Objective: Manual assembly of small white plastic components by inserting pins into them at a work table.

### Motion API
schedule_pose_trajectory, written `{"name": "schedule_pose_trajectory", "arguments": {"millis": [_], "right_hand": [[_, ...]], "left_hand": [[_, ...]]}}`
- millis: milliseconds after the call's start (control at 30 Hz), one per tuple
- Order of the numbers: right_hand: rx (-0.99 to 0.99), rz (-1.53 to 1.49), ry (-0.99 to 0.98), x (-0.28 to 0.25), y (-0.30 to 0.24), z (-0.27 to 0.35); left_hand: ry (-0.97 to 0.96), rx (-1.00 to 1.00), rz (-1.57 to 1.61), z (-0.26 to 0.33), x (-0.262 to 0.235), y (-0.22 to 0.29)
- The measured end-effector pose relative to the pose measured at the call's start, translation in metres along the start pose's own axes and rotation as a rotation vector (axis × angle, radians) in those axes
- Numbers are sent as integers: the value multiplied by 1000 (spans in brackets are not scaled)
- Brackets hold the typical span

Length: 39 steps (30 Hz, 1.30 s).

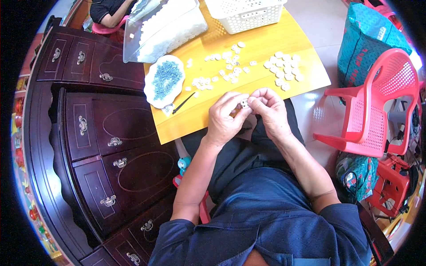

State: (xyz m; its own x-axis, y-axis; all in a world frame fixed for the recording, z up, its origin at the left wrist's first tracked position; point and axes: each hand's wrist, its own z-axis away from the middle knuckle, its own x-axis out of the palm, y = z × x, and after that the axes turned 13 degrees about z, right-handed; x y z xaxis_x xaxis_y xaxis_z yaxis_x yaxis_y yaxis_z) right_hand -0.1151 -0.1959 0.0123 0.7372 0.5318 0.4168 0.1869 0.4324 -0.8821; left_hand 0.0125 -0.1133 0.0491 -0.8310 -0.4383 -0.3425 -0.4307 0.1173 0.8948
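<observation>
Above the near edge of the yellow wooden table (pixel 195 126), my left hand (pixel 224 119) pinches a small white plastic piece with dark holes (pixel 244 103) between thumb and forefinger. The thumb and fingers of my right hand (pixel 271 114) close on the same piece from the other side. Left of my hands lies a thin black stick-like tool (pixel 183 103). Beyond it, a white scalloped dish (pixel 151 95) holds a heap of small grey-blue screws (pixel 167 79). Several small white pieces (pixel 228 66) lie scattered mid-table, and round white pieces (pixel 284 70) form a cluster at the right.
A clear bin (pixel 128 46) full of white pieces and a white perforated basket (pixel 250 20) stand at the back. Dark wooden drawers (pixel 120 126) line the left. To the right are a pink plastic chair (pixel 361 113) and a teal bag (pixel 366 44). Another person's arm (pixel 116 17) shows upper left.
</observation>
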Motion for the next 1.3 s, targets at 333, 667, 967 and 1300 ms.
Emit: {"name": "schedule_pose_trajectory", "arguments": {"millis": [333, 667, 967, 1300], "right_hand": [[-10, -11, 0, 0, -2, 0], [-46, -36, -10, -2, 2, 1], [-40, -13, 4, -2, -1, -1], [-71, 4, 19, 0, -4, 0]], "left_hand": [[7, 73, -37, -2, 0, -4], [-5, 164, -78, -4, -2, -2], [-13, 9, 34, -6, -1, 5], [-22, 37, 54, -7, -3, 0]]}}
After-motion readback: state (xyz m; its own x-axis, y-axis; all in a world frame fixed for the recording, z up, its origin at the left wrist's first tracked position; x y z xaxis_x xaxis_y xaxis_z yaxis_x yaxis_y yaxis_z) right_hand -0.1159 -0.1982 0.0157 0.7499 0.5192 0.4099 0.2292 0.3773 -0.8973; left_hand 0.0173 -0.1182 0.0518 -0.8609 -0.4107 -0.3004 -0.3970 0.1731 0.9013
